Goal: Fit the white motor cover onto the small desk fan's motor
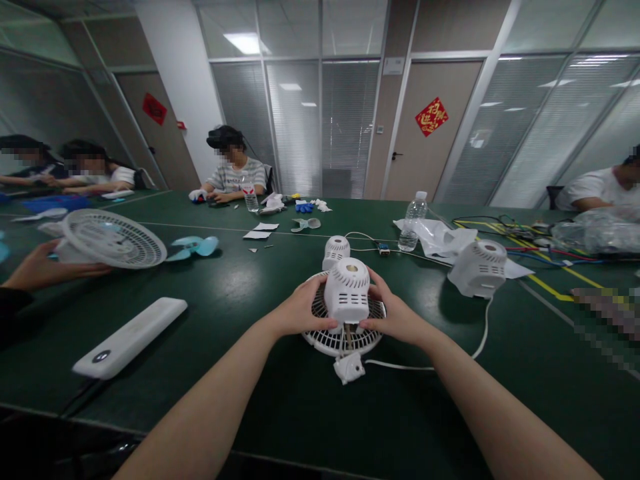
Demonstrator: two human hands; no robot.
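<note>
A small white fan lies face down on the green table (pixel 260 400). Its vented motor housing (pixel 347 290) points up over the round grille (pixel 330 340). My left hand (pixel 300 310) grips the housing's left side and my right hand (pixel 393 313) grips its right side. A white clip base (pixel 350 368) sticks out below the grille toward me. A white cord (pixel 450 360) runs off from it to the right. A second white motor housing (pixel 335 251) stands just behind the fan.
A white power bank (pixel 130 337) lies at the left. Another person's hand (pixel 43 267) holds a fan grille (pixel 113 239) beside a blue fan blade (pixel 195 247). A third motor housing (pixel 477 268), a water bottle (pixel 413 221) and wires (pixel 530 247) sit at the right. Several people sit around the table.
</note>
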